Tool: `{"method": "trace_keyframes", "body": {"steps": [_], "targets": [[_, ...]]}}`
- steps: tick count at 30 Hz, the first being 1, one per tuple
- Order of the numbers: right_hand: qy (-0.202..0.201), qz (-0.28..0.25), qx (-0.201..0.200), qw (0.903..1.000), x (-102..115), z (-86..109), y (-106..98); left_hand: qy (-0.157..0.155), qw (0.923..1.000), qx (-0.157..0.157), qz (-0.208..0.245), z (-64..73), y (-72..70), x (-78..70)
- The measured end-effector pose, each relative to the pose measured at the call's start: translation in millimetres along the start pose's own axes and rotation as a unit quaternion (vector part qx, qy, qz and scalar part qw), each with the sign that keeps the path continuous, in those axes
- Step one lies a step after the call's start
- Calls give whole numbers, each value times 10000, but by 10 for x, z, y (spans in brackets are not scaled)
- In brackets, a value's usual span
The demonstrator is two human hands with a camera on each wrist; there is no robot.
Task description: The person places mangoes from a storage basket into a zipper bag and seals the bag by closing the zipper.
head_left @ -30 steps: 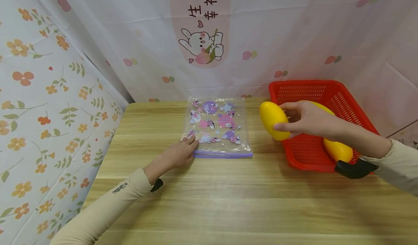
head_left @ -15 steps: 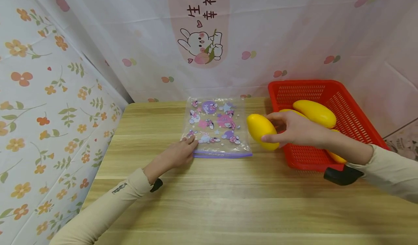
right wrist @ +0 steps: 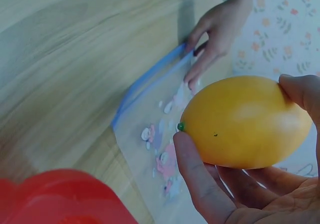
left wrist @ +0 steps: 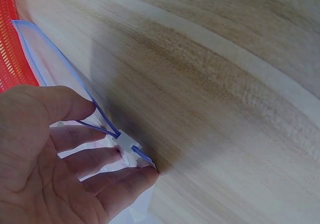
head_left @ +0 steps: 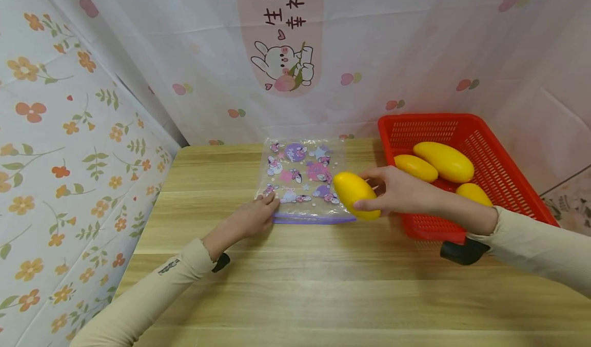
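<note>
My right hand (head_left: 397,190) grips a smooth yellow mango (head_left: 354,195) between thumb and fingers, held above the right part of a clear zip bag (head_left: 302,182). The right wrist view shows a small green stem nub at one end of this mango (right wrist: 245,121). The bag lies flat, printed with pink and purple cartoons, its purple zip edge facing me. My left hand (head_left: 251,216) rests at the bag's near left corner, fingers loosely bent. In the left wrist view, its fingertips touch the zip edge around a white slider (left wrist: 127,141), and the two zip strips stand apart beyond the slider.
A red plastic basket (head_left: 512,175) stands on the right of the wooden table (head_left: 295,285). Inside it lie three more yellow mangoes, one of them a long mango (head_left: 444,161). Patterned curtains (head_left: 194,39) close off the back and left sides.
My right hand has carried the mango left and toward me, from the basket's left rim to above the bag. The left hand stays where it was.
</note>
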State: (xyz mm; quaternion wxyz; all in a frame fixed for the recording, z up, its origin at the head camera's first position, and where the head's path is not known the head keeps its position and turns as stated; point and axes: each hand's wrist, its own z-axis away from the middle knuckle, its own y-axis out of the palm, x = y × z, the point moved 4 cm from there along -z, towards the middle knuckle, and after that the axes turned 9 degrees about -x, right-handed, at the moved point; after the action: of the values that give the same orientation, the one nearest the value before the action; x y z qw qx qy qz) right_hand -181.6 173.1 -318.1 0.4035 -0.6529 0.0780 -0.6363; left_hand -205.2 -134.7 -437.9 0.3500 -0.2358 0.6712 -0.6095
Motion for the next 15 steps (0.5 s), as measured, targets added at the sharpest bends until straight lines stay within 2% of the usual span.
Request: {"method": "trace_keyframes", "body": {"steps": [15], "targets": [[174, -323, 371, 9986, -9, -91, 287, 109, 9999, -82, -10, 0, 0, 4]]}}
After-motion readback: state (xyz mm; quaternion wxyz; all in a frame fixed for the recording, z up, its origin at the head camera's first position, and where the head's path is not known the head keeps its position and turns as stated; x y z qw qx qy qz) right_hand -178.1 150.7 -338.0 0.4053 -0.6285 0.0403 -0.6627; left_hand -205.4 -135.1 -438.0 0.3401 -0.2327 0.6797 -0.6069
